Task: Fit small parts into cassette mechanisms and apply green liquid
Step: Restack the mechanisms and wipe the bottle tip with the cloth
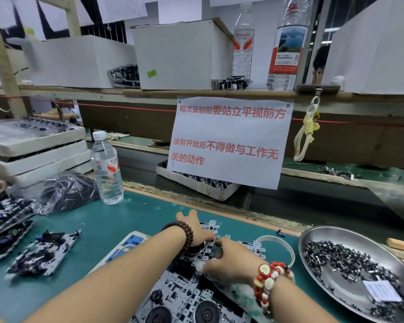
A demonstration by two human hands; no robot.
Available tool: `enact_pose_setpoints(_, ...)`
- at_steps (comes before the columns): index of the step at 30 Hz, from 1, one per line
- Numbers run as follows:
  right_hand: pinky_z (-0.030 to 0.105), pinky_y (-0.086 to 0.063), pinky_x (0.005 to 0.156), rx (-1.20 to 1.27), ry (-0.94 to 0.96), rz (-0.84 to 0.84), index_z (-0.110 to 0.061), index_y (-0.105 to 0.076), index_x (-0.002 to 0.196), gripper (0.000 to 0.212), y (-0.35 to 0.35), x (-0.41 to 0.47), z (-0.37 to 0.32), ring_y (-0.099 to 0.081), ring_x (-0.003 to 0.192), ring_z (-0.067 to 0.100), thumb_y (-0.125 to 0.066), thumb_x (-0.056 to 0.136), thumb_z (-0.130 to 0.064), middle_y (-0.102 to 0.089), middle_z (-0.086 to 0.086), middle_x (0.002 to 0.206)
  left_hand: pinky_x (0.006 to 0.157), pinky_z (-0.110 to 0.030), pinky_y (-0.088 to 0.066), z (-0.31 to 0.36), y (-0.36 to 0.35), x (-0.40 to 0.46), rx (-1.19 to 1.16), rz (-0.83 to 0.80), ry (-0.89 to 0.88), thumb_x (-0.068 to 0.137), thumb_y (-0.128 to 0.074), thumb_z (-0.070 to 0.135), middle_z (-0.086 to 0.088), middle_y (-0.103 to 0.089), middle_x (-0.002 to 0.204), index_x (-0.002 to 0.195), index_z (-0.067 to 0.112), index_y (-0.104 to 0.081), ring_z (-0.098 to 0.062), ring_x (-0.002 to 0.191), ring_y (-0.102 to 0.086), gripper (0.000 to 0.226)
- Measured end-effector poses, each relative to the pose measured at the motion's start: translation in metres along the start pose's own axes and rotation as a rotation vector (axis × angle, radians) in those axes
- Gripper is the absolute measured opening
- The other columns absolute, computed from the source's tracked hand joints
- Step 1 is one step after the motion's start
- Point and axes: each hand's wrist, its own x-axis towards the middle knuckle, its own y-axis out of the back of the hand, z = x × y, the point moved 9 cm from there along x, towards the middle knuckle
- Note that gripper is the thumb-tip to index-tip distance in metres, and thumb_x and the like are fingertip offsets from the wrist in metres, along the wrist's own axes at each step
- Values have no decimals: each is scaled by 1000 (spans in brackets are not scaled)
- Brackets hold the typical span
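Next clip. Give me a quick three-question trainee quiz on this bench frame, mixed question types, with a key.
1. True or false: the metal dish of small black parts lies on the right-hand side of the green mat.
2. Which wrist wears the dark brown bead bracelet? A) left B) right C) neither
3. Fill in: the water bottle standing on the mat has a ____ cap.

Key
1. True.
2. A. The left hand wears it; the right hand has a red and cream bracelet. Both hands are on the cassette mechanism between them.
3. White.
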Motion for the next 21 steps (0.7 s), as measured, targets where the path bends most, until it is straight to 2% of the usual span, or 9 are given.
enact_pose_setpoints(2, 25, -48, 82, -166, 2, 10, -15, -46, 123, 41, 0, -4, 2, -53, 101, 16, -60, 87, -25, -55, -3, 110, 109, -43, -30, 2, 0, 0, 2, 4, -2, 87, -54, 49, -16, 0, 154, 148, 16, -5, -35, 136, -29, 85)
enact_pose_setpoints(4, 29, -45, 97, -208, 7, 33, -12, -49, 126, 37, 1, -5, 3, -51, 115, 19, -53, 90, -13, -53, 4, 128, 108, -43, -31, 4, 1, -1, 10, 17, -7, 87, -55, 48, -16, -1, 153, 148, 16, -6, -35, 135, -31, 85)
enact_pose_setpoints(7, 26, -48, 83, -132, -16, 108, -16, -61, 104, 24, 17, -12, 5, -56, 101, 18, -44, 89, -7, -60, 4, 115, 106, -44, -33, 4, 1, -2, 17, 33, -3, 88, -54, 48, -16, -3, 153, 148, 16, -6, -36, 134, -32, 84)
enact_pose_setpoints(10, 22, -47, 66, -135, -66, 194, -22, -63, 84, 25, 46, -22, 14, -53, 81, 11, -42, 88, -9, -62, -1, 102, 106, -45, -33, 4, 1, -3, 30, 29, -5, 88, -53, 50, -15, -1, 154, 148, 17, -6, -37, 135, -30, 83)
enact_pose_setpoints(12, 31, -48, 84, -314, -109, 143, -19, -62, 101, 25, 54, -24, 23, -49, 100, 15, -41, 89, -12, -56, 2, 116, 107, -46, -33, 7, -2, -4, 47, 11, -26, 88, -52, 50, -15, 0, 154, 148, 17, -6, -38, 135, -28, 83)
enact_pose_setpoints(14, 43, -35, 105, -451, -151, 83, -21, -51, 121, 35, 57, -27, 28, -33, 123, 23, -42, 88, -17, -43, 3, 131, 108, -48, -32, 11, -3, -5, 58, 7, -53, 88, -52, 51, -15, -1, 154, 148, 18, -8, -38, 136, -26, 82)
enact_pose_setpoints(16, 45, -26, 108, -458, -140, 136, -25, -43, 128, 43, 61, -29, 18, -25, 128, 23, -44, 86, -19, -36, 0, 136, 109, -50, -28, 13, -4, -6, 55, 18, -67, 87, -53, 52, -13, -3, 155, 148, 20, -10, -39, 138, -21, 81)
enact_pose_setpoints(18, 43, -26, 107, -412, -82, 246, -27, -44, 127, 40, 68, -29, -1, -26, 128, 22, -44, 87, -22, -38, -1, 136, 110, -50, -25, 12, 0, -7, 53, 43, -79, 88, -52, 51, -12, -6, 154, 147, 22, -11, -39, 139, -17, 78)
enact_pose_setpoints(21, 44, -28, 109, -351, 8, 234, -27, -48, 123, 33, 60, -19, -25, -30, 127, 23, -42, 90, -27, -45, 0, 133, 110, -48, -25, 11, 16, -9, 66, 83, -107, 89, -50, 51, -12, -11, 153, 147, 22, -15, -38, 138, -18, 74)
